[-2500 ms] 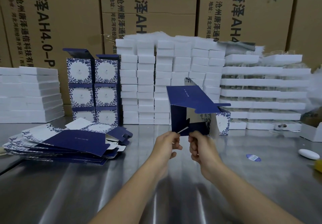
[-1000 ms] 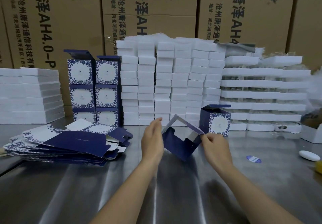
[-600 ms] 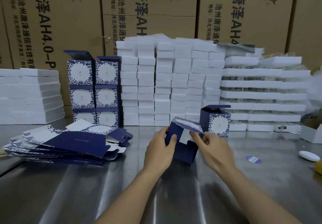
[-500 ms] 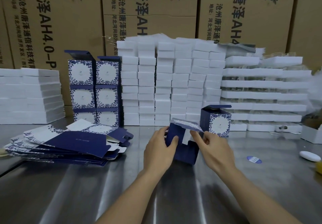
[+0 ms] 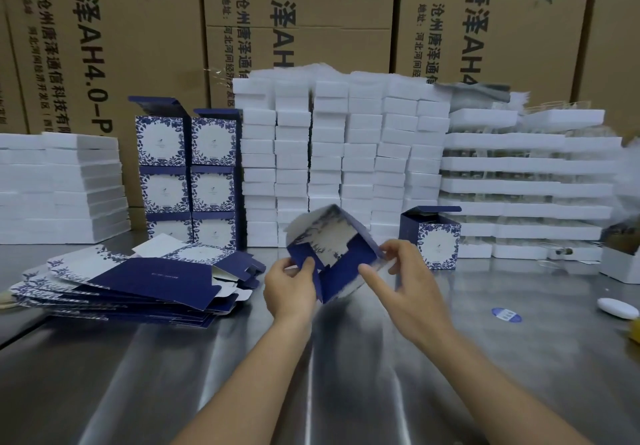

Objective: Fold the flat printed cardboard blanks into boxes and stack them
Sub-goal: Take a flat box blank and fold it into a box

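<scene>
Above the near middle of the surface [image 5: 346, 375], the half-made box [image 5: 334, 261] has tipped, its end flaps now open. The left hand [image 5: 291, 287] pinches its left flap; the right hand [image 5: 403, 280] grips its right edge. Closing comes next, probably.

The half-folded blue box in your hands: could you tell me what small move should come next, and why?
Probably tuck the loose end flaps shut. The half-folded box is tilted above the steel table, its white inside still showing; the left hand pinches one flap and the right hand holds the opposite edge with a finger pointing at it.
</scene>
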Tool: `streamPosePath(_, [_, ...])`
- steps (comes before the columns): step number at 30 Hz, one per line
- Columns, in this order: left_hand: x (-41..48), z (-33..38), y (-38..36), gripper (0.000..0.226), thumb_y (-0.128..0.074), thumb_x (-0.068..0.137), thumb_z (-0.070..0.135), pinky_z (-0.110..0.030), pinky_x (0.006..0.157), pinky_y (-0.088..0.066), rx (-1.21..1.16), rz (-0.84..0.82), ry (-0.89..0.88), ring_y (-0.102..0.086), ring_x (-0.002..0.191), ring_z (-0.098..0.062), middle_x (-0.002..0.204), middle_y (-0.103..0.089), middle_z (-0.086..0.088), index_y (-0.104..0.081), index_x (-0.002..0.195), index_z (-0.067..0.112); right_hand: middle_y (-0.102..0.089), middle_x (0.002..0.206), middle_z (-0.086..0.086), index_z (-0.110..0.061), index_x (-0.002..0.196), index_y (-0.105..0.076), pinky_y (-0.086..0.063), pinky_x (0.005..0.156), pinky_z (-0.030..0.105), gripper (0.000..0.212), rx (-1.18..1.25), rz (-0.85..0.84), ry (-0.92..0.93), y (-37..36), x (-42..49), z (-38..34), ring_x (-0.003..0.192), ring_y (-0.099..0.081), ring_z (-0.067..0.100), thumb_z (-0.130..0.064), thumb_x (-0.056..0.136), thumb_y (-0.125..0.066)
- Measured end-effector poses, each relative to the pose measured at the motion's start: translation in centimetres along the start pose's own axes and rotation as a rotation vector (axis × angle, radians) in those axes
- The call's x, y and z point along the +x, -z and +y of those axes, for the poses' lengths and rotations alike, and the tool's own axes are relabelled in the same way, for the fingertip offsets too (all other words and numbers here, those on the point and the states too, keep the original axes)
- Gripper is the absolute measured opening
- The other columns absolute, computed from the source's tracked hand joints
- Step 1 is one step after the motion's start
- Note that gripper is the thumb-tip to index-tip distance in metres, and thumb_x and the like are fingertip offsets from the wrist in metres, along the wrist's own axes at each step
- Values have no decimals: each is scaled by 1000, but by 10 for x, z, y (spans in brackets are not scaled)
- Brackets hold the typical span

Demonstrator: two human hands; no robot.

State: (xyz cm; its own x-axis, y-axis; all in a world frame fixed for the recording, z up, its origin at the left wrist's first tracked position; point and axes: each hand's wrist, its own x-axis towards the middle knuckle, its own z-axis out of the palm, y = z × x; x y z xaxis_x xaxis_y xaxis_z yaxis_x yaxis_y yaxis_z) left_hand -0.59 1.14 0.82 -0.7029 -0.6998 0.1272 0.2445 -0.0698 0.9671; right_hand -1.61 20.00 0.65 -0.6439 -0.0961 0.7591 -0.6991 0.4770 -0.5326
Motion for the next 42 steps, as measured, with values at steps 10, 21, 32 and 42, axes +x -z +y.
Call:
streamPosePath(10, [-22, 14, -6, 25, -72, 97, 5, -28, 60, -63, -545, -228, 387, -79, 86, -26, 103, -79, -17, -68, 120, -3, -66, 62, -1, -10, 78, -70, -46, 51, 29, 45, 371, -290, -415, -12, -4, -22, 60, -64, 14, -48, 102, -63])
streamPosePath(21, [-29, 11, -7, 38, -77, 95, 9, -30, 72, -65, -509, -388, 334, -80, 96, -25, 107, -80, -16, -62, 129, 0, -64, 65, 2, -4, 87, -74, -41, 48, 24, 22, 593, -121, -656, -5, 3, -24, 56, -59, 13, -20, 98, -63])
streamPosePath(32, [-33, 9, -12, 37, -81, 94, 29, -31, 73, -63, -311, -495, 223, -81, 92, -18, 108, -80, -7, -62, 121, 11, -62, 62, 0, -6, 80, -73, -36, 52, 24, 24, 685, -36, -753, -5, 6, -23, 48, -48, 7, -17, 98, -61])
streamPosePath(42, [-37, 11, -17, 37, -67, 100, 48, -28, 69, -50, -82, -432, 93, -72, 68, -5, 87, -72, 1, -72, 108, 12, -59, 65, 1, -14, 78, -72, -35, 54, 26, 23, 710, -100, -727, -4, 7, -21, 51, -47, 12, -27, 94, -64])
